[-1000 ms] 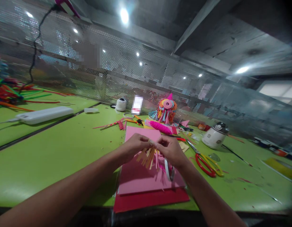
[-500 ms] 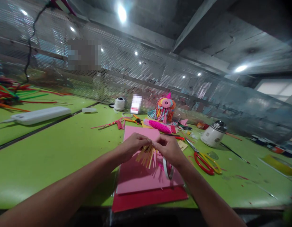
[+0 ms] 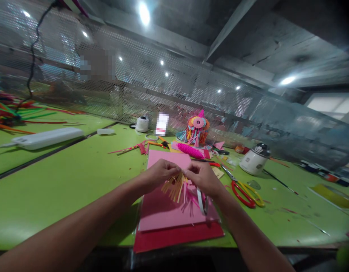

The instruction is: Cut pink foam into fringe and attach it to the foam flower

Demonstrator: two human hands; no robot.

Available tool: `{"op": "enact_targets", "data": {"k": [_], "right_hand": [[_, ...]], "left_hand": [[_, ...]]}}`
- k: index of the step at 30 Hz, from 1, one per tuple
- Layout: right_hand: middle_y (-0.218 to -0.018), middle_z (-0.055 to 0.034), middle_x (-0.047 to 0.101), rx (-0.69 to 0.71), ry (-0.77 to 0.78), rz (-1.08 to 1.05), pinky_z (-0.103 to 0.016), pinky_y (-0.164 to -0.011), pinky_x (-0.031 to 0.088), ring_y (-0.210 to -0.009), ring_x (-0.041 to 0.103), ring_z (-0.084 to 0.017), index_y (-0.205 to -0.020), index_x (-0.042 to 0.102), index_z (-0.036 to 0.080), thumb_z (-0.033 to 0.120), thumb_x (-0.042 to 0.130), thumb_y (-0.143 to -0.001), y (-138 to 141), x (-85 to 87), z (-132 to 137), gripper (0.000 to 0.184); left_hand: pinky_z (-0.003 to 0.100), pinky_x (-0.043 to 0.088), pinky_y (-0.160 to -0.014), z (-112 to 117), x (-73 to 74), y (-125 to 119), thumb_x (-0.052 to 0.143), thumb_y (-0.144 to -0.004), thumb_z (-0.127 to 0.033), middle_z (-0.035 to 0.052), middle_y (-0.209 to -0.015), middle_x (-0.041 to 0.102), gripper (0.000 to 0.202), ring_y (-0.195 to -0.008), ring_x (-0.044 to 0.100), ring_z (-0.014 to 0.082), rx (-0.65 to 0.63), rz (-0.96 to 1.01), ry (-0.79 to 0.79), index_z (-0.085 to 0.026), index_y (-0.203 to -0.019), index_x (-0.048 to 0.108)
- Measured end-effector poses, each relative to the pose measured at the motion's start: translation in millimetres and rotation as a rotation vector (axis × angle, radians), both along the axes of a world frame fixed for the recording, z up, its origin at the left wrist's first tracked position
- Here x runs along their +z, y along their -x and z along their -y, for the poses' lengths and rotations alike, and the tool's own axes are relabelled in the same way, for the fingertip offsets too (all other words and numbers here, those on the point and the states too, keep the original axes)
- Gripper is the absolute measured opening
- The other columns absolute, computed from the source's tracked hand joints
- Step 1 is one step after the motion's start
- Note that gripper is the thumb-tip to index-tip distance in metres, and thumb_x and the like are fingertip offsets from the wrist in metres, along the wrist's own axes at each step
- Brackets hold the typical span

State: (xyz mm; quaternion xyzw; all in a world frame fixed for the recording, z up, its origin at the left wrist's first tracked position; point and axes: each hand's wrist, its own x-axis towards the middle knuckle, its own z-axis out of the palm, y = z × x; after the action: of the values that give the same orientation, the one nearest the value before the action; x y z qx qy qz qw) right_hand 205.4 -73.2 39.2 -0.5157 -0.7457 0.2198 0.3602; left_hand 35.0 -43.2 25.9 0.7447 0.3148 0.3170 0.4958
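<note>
Both hands meet above a stack of pink paper (image 3: 160, 215) with a red sheet (image 3: 180, 238) under it. My left hand (image 3: 162, 173) pinches the top of a yellow paper fringe (image 3: 174, 189) whose cut strips hang down. On the fringe's other side, my right hand (image 3: 203, 177) grips the same top edge with thumb and finger. Some pink strips (image 3: 185, 192) hang beside the yellow ones. Below my right hand a white ring-shaped band (image 3: 202, 202) stands out, partly hidden; I cannot tell what it is attached to.
Red-and-yellow-handled scissors (image 3: 243, 192) lie to the right, near a white pot with a black lid (image 3: 255, 159). Behind the paper are a pink thread bundle (image 3: 189, 150), a fringed colourful paper ornament (image 3: 197, 130) and a thread spool (image 3: 142, 124). A white power strip (image 3: 48, 138) lies left.
The hands stay in nearly the same place, still pinching the fringe. Its strips are spread slightly differently, swung a little to the left. The camera view has shifted very slightly.
</note>
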Motion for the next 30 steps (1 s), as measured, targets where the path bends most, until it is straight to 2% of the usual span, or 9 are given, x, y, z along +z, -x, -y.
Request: {"op": "enact_targets", "data": {"k": [4, 12, 20, 26, 30], "right_hand": [[-0.056, 0.0016, 0.053, -0.041, -0.022, 0.049, -0.021, -0.049, 0.034, -0.053, 0.048, -0.01, -0.06, 0.053, 0.016, 0.029, 0.055, -0.075, -0.1, -1.0, -0.7, 0.021], [-0.054, -0.0009, 0.057, -0.084, 0.042, 0.123, -0.022, -0.048, 0.034, -0.052, 0.049, -0.011, -0.057, 0.055, 0.015, 0.033, 0.056, -0.076, 0.1, 6.5, 2.2, 0.027], [-0.058, 0.0013, 0.054, 0.024, 0.043, -0.013, -0.022, -0.048, 0.036, -0.052, 0.048, -0.01, -0.066, 0.056, 0.015, 0.039, 0.063, -0.072, -12.9, 4.7, -3.7, 0.026], [-0.058, 0.0029, 0.051, 0.095, 0.171, -0.124, -0.02, -0.044, 0.036, -0.048, 0.044, -0.008, -0.089, 0.062, 0.014, 0.041, 0.065, -0.071, -17.0, 5.4, -6.1, 0.033], [-0.063, -0.0003, 0.056, 0.128, 0.134, -0.106, -0.02, -0.046, 0.035, -0.053, 0.045, -0.009, -0.085, 0.067, 0.014, 0.035, 0.062, -0.075, -18.6, 4.4, -6.0, 0.024]], "left_hand": [[0.024, 0.029, -0.052, -3.4, -2.9, -1.0, 0.045, -0.078, -0.035, -0.003, -0.051, 0.045, 0.03, -0.049, 0.037, 0.009, 0.008, -0.043, -0.07, -0.014, -0.059, 0.052], [0.024, 0.027, -0.052, -7.1, -6.4, -0.9, 0.045, -0.078, -0.033, -0.004, -0.053, 0.039, 0.028, -0.051, 0.034, 0.0089, 0.057, -0.077, -0.168, -0.014, -0.057, 0.049], [0.024, 0.025, -0.051, -5.8, -2.9, 1.4, 0.044, -0.077, -0.032, -0.0043, -0.054, 0.036, 0.027, -0.052, 0.03, 0.0088, 0.054, -0.022, -0.089, -0.013, -0.059, 0.051], [0.024, 0.026, -0.053, -5.9, -3.0, 1.6, 0.044, -0.076, -0.028, -0.0046, -0.055, 0.035, 0.023, -0.053, 0.029, 0.0087, 0.011, 0.048, -0.021, -0.013, -0.06, 0.052], [0.024, 0.026, -0.053, -5.3, -3.1, 1.4, 0.044, -0.074, -0.027, -0.0046, -0.054, 0.035, 0.022, -0.052, 0.029, 0.0087, 0.013, 0.051, 0.005, -0.014, -0.059, 0.051]]}}
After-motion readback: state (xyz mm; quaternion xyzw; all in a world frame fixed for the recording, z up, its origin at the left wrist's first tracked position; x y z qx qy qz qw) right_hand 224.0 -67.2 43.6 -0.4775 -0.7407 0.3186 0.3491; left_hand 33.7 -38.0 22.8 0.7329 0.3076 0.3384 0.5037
